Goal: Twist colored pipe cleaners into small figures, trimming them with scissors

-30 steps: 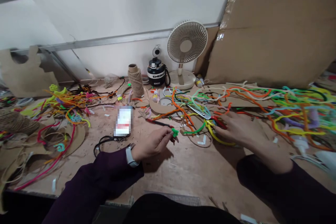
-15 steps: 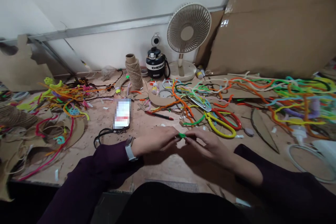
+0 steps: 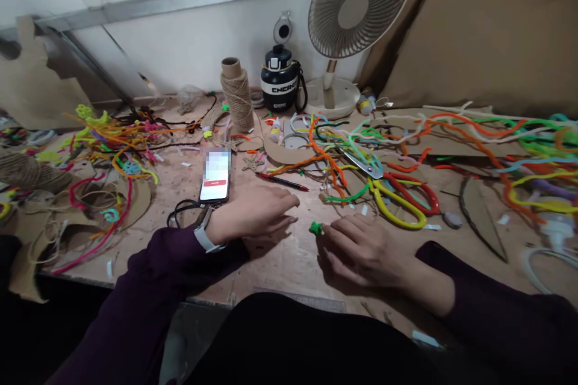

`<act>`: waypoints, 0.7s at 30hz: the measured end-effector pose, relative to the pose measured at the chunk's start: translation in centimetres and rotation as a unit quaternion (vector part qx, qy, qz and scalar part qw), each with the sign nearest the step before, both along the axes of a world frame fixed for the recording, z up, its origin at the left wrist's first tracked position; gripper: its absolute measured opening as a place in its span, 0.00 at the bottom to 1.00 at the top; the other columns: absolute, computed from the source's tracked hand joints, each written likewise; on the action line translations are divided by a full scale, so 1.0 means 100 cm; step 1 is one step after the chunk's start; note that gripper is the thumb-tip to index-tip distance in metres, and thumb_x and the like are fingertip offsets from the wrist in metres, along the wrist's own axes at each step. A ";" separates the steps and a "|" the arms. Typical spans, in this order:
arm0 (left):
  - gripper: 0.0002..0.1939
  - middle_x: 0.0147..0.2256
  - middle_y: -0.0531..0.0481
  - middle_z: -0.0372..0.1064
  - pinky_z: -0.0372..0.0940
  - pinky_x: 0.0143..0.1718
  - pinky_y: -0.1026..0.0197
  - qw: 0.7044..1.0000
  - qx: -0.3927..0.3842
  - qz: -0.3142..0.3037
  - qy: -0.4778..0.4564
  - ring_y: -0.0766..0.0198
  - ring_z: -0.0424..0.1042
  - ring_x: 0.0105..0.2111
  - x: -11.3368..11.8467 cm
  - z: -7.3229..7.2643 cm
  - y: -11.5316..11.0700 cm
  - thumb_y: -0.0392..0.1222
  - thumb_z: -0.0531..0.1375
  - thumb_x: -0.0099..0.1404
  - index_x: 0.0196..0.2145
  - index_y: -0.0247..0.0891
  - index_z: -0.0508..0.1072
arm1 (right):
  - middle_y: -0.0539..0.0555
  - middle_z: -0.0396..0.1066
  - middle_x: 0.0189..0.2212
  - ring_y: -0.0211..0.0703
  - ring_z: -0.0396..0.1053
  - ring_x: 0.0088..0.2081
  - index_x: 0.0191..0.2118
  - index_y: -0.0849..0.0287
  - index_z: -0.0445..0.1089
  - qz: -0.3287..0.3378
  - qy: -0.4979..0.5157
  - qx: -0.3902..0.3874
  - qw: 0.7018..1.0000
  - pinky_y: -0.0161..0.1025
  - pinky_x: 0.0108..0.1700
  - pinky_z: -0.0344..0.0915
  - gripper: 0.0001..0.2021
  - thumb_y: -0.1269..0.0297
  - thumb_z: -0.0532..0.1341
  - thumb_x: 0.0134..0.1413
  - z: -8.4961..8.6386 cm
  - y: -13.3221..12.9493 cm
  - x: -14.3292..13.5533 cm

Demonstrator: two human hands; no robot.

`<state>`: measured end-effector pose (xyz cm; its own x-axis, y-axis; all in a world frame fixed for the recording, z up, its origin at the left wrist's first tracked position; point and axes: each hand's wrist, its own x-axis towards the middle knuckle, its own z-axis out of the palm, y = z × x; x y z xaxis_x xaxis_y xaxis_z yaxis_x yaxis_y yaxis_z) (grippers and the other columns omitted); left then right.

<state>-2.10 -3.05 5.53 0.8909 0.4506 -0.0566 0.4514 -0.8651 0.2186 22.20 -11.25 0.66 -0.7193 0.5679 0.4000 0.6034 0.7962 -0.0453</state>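
A small green pipe-cleaner piece (image 3: pixel 315 228), twisted into a little star or flower shape, appears to lie on the table in front of me. My right hand (image 3: pixel 365 249) is just right of it, the index fingertip at its edge. The thumb is lower and apart from the piece, with the other fingers loosely bent. My left hand (image 3: pixel 253 212) hovers low over the table to the left, fingers stretched out and holding nothing. Just behind that hand lies a phone (image 3: pixel 215 177) with a lit screen. A red-and-black pen (image 3: pixel 283 181) lies beyond its fingertips.
Scissors with yellow and red handles (image 3: pixel 397 204) lie right of centre among loose pipe cleaners (image 3: pixel 334 171). At the back stand a twine spool (image 3: pixel 238 99), a black bottle (image 3: pixel 279 84) and a fan (image 3: pixel 352 12). More pipe cleaners (image 3: pixel 112 132) are heaped at left.
My hands have drawn apart; both were at the green piece before. The left has let go and moved left, while the piece is now at the right index fingertip. The camera view has tilted down.
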 end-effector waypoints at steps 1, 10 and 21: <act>0.14 0.39 0.44 0.71 0.62 0.40 0.61 1.000 0.005 0.008 -0.005 0.59 0.71 0.40 -0.002 0.002 0.001 0.47 0.50 0.70 0.45 0.36 0.68 | 0.60 0.71 0.32 0.47 0.67 0.34 0.44 0.66 0.70 -0.001 0.011 0.006 1.000 0.42 0.35 0.63 0.14 0.64 0.55 0.57 -0.001 0.000 0.001; 0.17 0.38 0.44 0.72 0.63 0.40 0.58 0.997 0.035 0.071 0.001 0.57 0.72 0.39 -0.007 0.009 0.008 0.49 0.47 0.71 0.44 0.35 0.69 | 0.69 0.63 0.59 0.63 0.61 0.58 0.63 0.65 0.58 0.025 -0.019 -0.083 0.996 0.60 0.55 0.59 0.39 0.39 0.54 0.55 -0.020 -0.002 0.001; 0.16 0.38 0.44 0.73 0.62 0.39 0.59 0.998 0.028 0.057 0.012 0.58 0.72 0.38 -0.006 0.001 0.014 0.48 0.49 0.71 0.44 0.35 0.70 | 0.66 0.50 0.65 0.61 0.45 0.67 0.69 0.62 0.41 0.051 -0.041 -0.170 0.983 0.66 0.63 0.45 0.44 0.41 0.56 0.56 -0.023 0.002 0.006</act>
